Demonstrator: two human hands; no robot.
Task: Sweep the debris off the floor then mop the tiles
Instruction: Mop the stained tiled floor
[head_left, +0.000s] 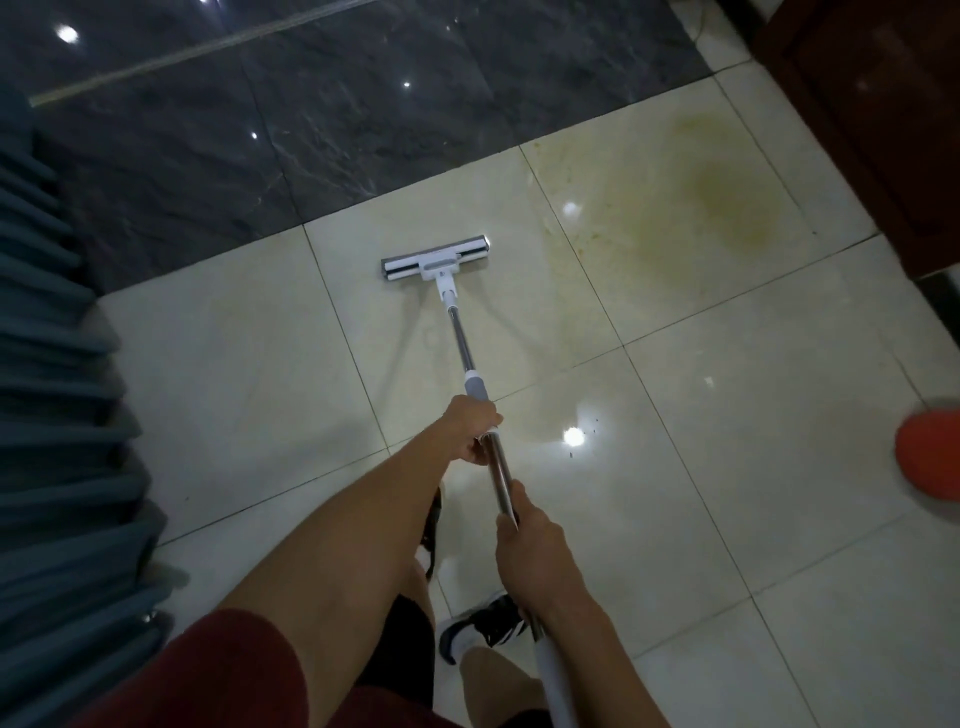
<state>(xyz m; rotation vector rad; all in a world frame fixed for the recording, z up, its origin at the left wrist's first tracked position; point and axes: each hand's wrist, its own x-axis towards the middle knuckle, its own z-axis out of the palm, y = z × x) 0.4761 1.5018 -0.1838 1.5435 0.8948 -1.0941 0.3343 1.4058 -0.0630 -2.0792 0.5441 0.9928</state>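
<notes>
A flat mop with a white and grey head (436, 261) lies on the cream floor tiles (234, 374), close to the edge of the dark marble strip. Its metal handle (460, 343) runs back toward me. My left hand (475, 428) grips the handle just below the grey collar. Lower down, my right hand (530, 540) grips the same handle. A yellowish-brown stain (722, 208) spreads over the tile to the right of the mop head. A few dark specks (589, 428) lie on the tile right of my left hand.
Dark marble tiles (311, 119) cover the far floor. A teal pleated curtain (57, 441) hangs along the left. Dark wooden furniture (883, 114) stands at the upper right. An orange-red round object (930, 452) sits at the right edge. My shoes (483, 623) stand below the handle.
</notes>
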